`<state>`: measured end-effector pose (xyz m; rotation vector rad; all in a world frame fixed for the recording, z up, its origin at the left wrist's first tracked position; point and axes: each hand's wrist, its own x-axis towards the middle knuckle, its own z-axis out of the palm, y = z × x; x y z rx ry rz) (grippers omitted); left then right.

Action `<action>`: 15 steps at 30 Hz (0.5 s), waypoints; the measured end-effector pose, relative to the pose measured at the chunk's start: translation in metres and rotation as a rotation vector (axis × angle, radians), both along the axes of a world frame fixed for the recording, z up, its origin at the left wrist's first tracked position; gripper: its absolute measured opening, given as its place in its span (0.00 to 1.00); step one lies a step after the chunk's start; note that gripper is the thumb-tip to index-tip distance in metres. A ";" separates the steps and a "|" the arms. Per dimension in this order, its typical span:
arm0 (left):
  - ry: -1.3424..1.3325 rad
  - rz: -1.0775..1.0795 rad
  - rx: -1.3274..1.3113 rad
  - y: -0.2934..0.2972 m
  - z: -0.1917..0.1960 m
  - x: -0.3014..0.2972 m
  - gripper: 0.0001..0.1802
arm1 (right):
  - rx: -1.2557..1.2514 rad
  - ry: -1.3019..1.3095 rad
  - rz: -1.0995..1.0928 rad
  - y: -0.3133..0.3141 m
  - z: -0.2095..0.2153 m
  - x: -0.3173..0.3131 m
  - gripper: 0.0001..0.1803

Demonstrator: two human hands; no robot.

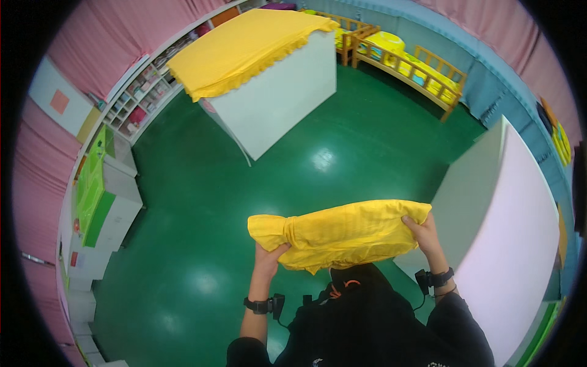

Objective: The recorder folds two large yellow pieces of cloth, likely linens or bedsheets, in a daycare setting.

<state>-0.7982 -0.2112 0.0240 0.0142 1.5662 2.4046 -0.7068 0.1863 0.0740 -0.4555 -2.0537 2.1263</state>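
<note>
A folded yellow cloth with a gathered edge stretches between my hands in front of my body, above the green floor. My left hand grips it from below near its narrower left end, where the fabric bunches into creases. At the upper right end my right hand pinches it, thumb on top and the other fingers hidden behind. The cloth's lower edge hangs in loose folds. Both wrists wear black straps with small devices.
Ahead stands a white box-like table under a yellow ruffled cover. Wooden cots with yellow bedding line the far right. A white panel rises close on my right. Along the left are a green-topped play unit and shelves.
</note>
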 end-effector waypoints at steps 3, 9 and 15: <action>0.000 0.082 -0.079 -0.037 0.008 -0.061 0.30 | -0.046 0.001 0.046 -0.029 -0.012 -0.090 0.12; -0.012 0.186 -0.222 -0.127 0.007 -0.150 0.30 | -0.079 -0.023 0.219 -0.096 -0.015 -0.256 0.13; -0.012 0.328 -0.227 -0.203 -0.007 -0.225 0.28 | -0.054 -0.019 0.383 -0.173 -0.032 -0.398 0.14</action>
